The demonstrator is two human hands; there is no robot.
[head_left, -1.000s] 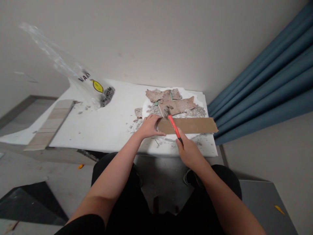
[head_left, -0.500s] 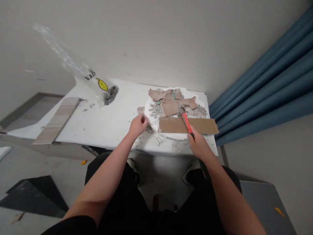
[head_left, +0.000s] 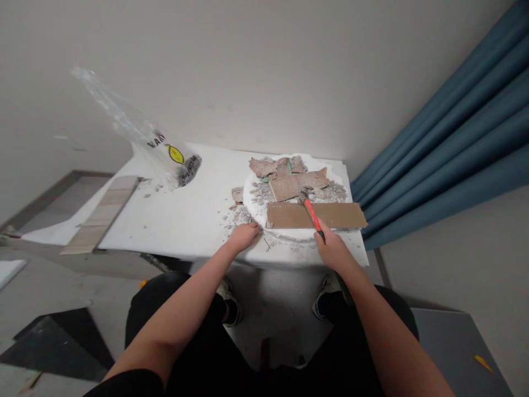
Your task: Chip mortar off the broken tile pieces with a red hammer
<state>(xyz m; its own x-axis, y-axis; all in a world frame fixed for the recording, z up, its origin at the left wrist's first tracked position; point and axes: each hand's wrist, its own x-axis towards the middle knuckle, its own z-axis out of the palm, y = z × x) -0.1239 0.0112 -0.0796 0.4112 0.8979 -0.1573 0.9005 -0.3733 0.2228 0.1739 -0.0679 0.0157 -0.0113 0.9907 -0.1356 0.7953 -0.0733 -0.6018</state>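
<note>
Right hand (head_left: 334,251) clenched around the handle of a small red hammer (head_left: 311,211), head resting at the far edge of a long brown tile strip (head_left: 316,215), just where it meets the heap of broken tile pieces (head_left: 291,179). Left hand (head_left: 243,236) loosely curled, fingers down on the white board (head_left: 177,215) beside the round white slab (head_left: 252,201), holding nothing. A second ago, pressed flat on the strip's left end; half a second ago, lifted clear; now drawn back toward the body, apart from the strip. Hammer head meanwhile shifted rightward from the left part of the rubble to the middle of the strip's far edge. Judged from this: strip no longer steadied, free to shift under a blow. Grey crumbs and dust scattered around the slab. Farther left, a clear plastic bag (head_left: 165,151) with a yellow mark, standing slanted; a pale plank (head_left: 103,218) at the board's left edge. Blue curtain (head_left: 454,138) at right.
</note>
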